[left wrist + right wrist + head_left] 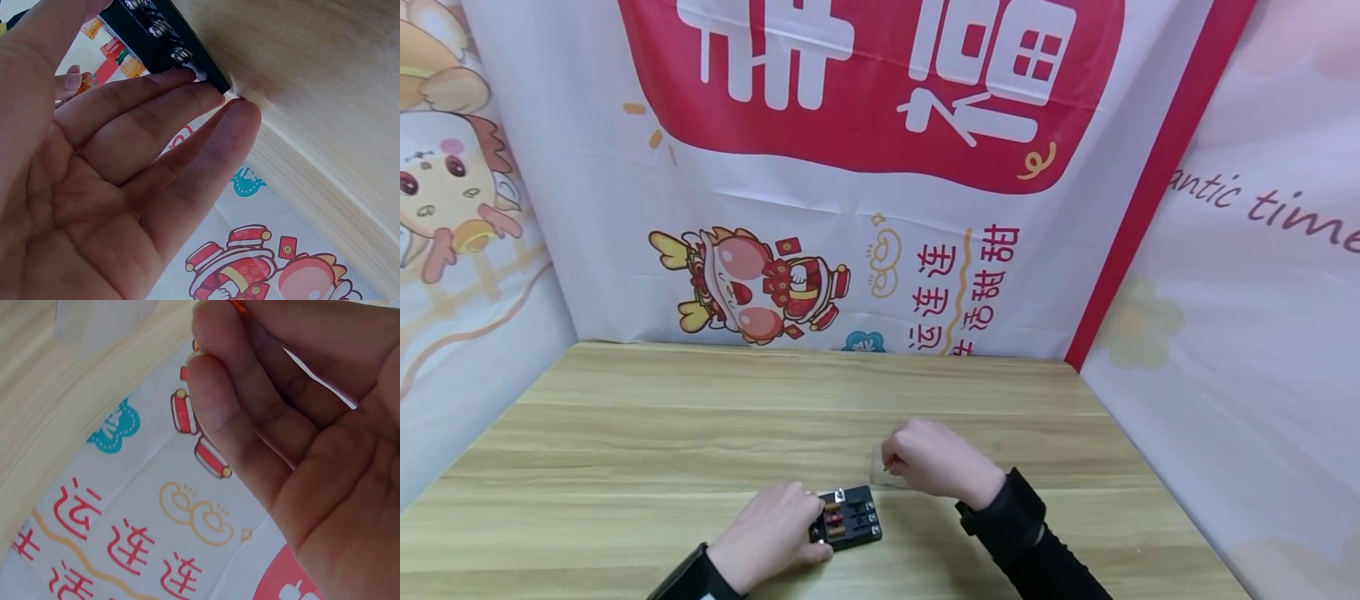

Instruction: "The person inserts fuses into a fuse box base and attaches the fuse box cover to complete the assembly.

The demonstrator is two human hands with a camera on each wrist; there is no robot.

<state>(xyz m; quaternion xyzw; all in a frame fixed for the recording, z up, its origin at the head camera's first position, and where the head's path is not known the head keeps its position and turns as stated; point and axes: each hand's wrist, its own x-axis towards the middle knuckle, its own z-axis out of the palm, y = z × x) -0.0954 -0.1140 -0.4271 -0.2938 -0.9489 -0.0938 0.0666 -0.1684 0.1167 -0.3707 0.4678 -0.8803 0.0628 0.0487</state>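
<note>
A black fuse block [858, 518] lies on the wooden table, with orange and red blade fuses seated along one side and metal screw terminals at its edges. My left hand [775, 533] grips its left end between thumb and fingers. In the left wrist view, fingers of the left hand [125, 175] rest along the edge of the fuse block [162, 37]. My right hand [943, 462] is raised beyond the block, to its right. Between its thumb and fingertips, the right hand [281, 425] pinches a small orange blade fuse [239, 306], mostly hidden by the fingers.
A clear plastic cover [878, 468] lies on the table [700, 433] behind the right hand, partly hidden by it. Printed cloth hangings [775, 200] rise along the table's back edge and both sides.
</note>
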